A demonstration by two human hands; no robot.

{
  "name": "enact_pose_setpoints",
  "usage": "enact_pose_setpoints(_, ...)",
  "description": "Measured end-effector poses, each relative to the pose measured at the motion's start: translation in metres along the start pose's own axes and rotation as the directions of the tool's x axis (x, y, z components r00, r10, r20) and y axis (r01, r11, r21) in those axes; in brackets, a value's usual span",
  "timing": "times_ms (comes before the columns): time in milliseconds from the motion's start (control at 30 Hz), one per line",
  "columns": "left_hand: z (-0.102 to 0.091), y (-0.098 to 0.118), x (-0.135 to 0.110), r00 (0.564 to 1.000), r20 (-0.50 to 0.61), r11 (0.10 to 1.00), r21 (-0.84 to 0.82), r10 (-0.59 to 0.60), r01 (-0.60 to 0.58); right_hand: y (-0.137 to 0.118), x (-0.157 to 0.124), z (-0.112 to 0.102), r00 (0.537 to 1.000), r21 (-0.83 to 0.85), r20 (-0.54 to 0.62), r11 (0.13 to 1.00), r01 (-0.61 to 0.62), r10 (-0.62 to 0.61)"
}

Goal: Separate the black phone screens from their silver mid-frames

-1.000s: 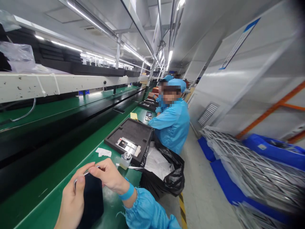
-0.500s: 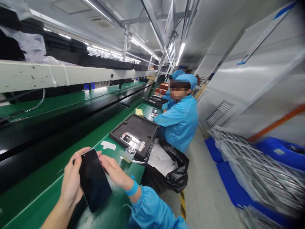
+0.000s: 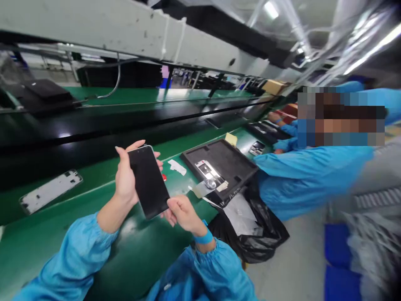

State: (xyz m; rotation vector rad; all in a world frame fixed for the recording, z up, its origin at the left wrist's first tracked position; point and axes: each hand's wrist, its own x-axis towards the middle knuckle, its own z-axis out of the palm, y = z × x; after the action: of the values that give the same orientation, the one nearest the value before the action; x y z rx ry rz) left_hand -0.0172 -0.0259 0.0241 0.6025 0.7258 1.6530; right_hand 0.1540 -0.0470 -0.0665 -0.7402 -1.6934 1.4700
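A smartphone (image 3: 148, 182) with a dark screen is held tilted above the green workbench (image 3: 138, 251). My left hand (image 3: 125, 175) wraps its left side, with fingertips showing past its far right edge. At the near right corner my right hand (image 3: 184, 212) pinches the phone, thumb on the screen side. Just right of the phone a small red thing (image 3: 164, 177) lies partly hidden. A torn white paper piece (image 3: 177, 167) rests beyond it. To the left is a pale phone-shaped panel (image 3: 52, 190) with dark cutouts.
A black foam tray (image 3: 230, 156) holds a white phone part (image 3: 209, 171). At its near edge sits a tape roll (image 3: 209, 184). Below hangs a black bag (image 3: 266, 238) with clear plastic inside. A co-worker in a blue smock (image 3: 297, 175) works at the right. A dark conveyor (image 3: 94, 138) runs behind.
My view has swung left, bringing the pale panel into sight. My right hand has shifted from the phone's upper right edge to its near right corner. The left hand keeps its hold.
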Motion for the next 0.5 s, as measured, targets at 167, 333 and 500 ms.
enact_pose_setpoints(167, 0.001, -0.001, -0.002, 0.999, -0.024, 0.999, -0.035, 0.026, -0.027, 0.008, -0.002, 0.007, 0.998, 0.069, -0.06, 0.998, -0.016, 0.02)
enact_pose_setpoints(333, 0.002, -0.001, -0.004, 0.997, -0.025, 0.995, -0.064, 0.071, -0.073, 0.004, -0.001, 0.008, 0.999, 0.106, -0.028, 0.994, -0.03, 0.033)
enact_pose_setpoints(500, 0.004, -0.002, -0.002, 0.997, -0.032, 0.996, -0.056, 0.068, -0.069, 0.001, 0.0, 0.015, 0.998, 0.144, -0.039, 0.989, -0.034, 0.04)
